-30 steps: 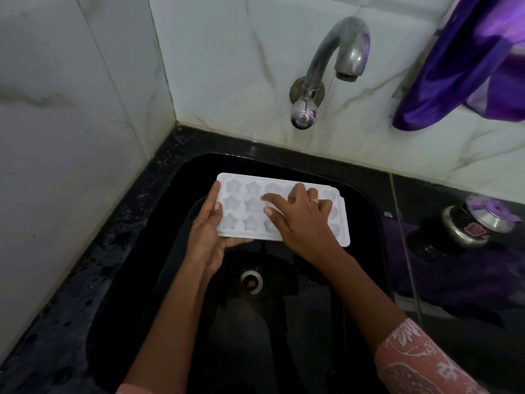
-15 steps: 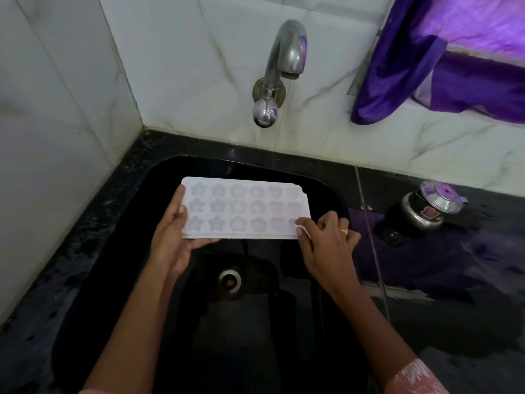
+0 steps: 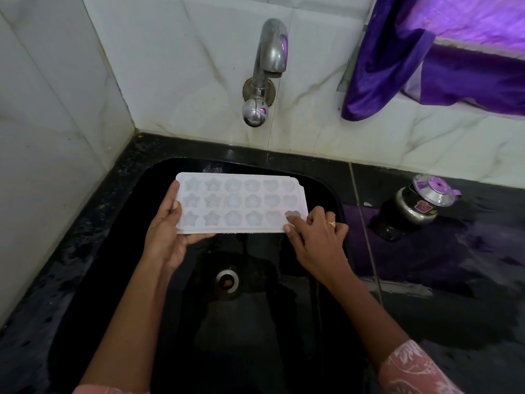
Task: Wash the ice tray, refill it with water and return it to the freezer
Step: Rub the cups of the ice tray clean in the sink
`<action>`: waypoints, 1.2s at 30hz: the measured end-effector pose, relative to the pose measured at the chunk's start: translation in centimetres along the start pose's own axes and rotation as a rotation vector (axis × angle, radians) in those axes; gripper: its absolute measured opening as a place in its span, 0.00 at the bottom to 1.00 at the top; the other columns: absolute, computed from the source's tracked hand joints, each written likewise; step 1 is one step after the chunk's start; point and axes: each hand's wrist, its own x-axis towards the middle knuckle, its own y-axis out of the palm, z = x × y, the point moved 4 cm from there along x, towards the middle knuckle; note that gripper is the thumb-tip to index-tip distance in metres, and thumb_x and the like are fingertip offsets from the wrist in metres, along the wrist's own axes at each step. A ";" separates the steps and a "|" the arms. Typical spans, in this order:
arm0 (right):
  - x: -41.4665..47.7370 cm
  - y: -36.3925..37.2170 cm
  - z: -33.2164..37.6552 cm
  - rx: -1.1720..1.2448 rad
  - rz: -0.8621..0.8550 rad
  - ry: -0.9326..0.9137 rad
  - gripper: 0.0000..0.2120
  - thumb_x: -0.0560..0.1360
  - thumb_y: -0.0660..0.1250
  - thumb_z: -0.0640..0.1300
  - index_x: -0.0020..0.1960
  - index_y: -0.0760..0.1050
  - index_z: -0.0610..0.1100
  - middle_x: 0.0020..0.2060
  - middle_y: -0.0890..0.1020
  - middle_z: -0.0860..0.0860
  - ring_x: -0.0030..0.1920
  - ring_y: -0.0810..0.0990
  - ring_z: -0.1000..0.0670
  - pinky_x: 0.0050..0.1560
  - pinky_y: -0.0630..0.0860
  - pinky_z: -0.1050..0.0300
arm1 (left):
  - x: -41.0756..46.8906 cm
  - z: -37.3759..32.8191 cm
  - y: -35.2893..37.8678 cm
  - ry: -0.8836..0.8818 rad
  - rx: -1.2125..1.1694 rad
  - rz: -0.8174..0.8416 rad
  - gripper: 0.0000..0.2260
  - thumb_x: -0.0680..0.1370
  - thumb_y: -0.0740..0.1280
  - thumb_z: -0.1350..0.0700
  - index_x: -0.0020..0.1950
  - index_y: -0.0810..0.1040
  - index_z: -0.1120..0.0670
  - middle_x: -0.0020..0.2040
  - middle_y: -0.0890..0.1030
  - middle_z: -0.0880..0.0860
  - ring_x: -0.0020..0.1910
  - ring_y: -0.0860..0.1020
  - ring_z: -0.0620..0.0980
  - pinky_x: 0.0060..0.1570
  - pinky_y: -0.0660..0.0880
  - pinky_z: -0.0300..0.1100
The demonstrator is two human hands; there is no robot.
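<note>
Ice tray (image 3: 241,203), white with star, flower and heart moulds, sits level above the black sink (image 3: 326,194), below the tap (image 3: 270,61). Left hand (image 3: 167,231) clasps its left end, thumb on top, fingers beneath. Right hand (image 3: 315,237) pinches the near right corner. Right of the sink stands a steel-lidded pot (image 3: 412,209); purple cloth (image 3: 426,61) hangs far right.

Black stone tabletop (image 3: 483,294) around a dark sink (image 3: 326,177); a small steel-lidded pot (image 3: 412,207) stands right of the hands.
</note>
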 end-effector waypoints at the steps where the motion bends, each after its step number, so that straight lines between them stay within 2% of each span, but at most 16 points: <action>1: 0.0 0.0 0.0 0.001 0.007 -0.003 0.27 0.74 0.42 0.61 0.61 0.71 0.54 0.46 0.62 0.53 0.49 0.63 0.51 0.49 0.52 0.54 | 0.0 0.0 -0.1 0.000 0.001 -0.001 0.17 0.82 0.54 0.57 0.70 0.68 0.46 0.55 0.76 0.45 0.50 0.77 0.48 0.30 0.80 0.48; 5: 0.1 -0.1 -0.2 -0.012 0.005 -0.014 0.25 0.74 0.43 0.62 0.57 0.73 0.54 0.45 0.63 0.52 0.49 0.64 0.50 0.48 0.52 0.54 | 0.0 0.0 -0.2 -0.005 0.000 -0.008 0.17 0.82 0.54 0.57 0.70 0.68 0.45 0.56 0.75 0.45 0.50 0.77 0.49 0.30 0.80 0.48; 9: 0.3 -0.1 -0.4 -0.072 -0.050 -0.032 0.22 0.74 0.49 0.62 0.52 0.74 0.50 0.43 0.66 0.50 0.46 0.68 0.47 0.47 0.55 0.52 | -0.1 -0.2 -0.3 -0.006 0.001 -0.017 0.17 0.82 0.54 0.57 0.70 0.68 0.46 0.59 0.74 0.47 0.50 0.77 0.49 0.29 0.80 0.48; 18: 0.8 -0.1 -0.2 -0.064 0.034 -0.065 0.25 0.74 0.43 0.63 0.61 0.70 0.56 0.45 0.62 0.53 0.48 0.59 0.53 0.48 0.51 0.54 | -0.2 -0.5 -0.3 -0.010 0.009 -0.007 0.17 0.82 0.53 0.57 0.70 0.67 0.46 0.55 0.76 0.44 0.50 0.77 0.48 0.29 0.80 0.47; 24: 0.7 -0.1 -0.3 -0.044 0.061 -0.079 0.26 0.73 0.43 0.63 0.60 0.70 0.56 0.45 0.62 0.53 0.48 0.59 0.53 0.48 0.51 0.54 | -0.3 -0.4 -0.3 -0.012 0.019 -0.012 0.17 0.82 0.53 0.57 0.70 0.67 0.45 0.61 0.73 0.48 0.50 0.77 0.49 0.29 0.80 0.47; 31: 0.6 -0.5 -0.3 -0.058 0.025 -0.066 0.14 0.78 0.57 0.57 0.58 0.73 0.53 0.46 0.63 0.51 0.48 0.63 0.50 0.48 0.53 0.53 | -0.4 -0.2 -0.3 -0.012 0.007 -0.031 0.17 0.82 0.54 0.57 0.70 0.68 0.46 0.62 0.73 0.49 0.49 0.77 0.48 0.30 0.81 0.48; 34: 0.6 -0.6 0.1 -0.078 -0.021 -0.063 0.16 0.77 0.54 0.59 0.58 0.72 0.52 0.46 0.66 0.50 0.47 0.66 0.49 0.47 0.56 0.53 | -0.3 -0.3 -0.3 -0.007 0.017 -0.028 0.17 0.82 0.54 0.57 0.70 0.68 0.46 0.62 0.73 0.49 0.49 0.77 0.49 0.30 0.81 0.48; 36: 0.6 -0.8 0.7 -0.069 -0.038 -0.087 0.19 0.76 0.51 0.59 0.59 0.71 0.52 0.45 0.64 0.52 0.46 0.64 0.51 0.46 0.56 0.53 | -0.3 -0.3 -0.2 -0.005 0.023 -0.021 0.17 0.82 0.54 0.57 0.70 0.68 0.46 0.63 0.73 0.49 0.50 0.77 0.49 0.30 0.81 0.48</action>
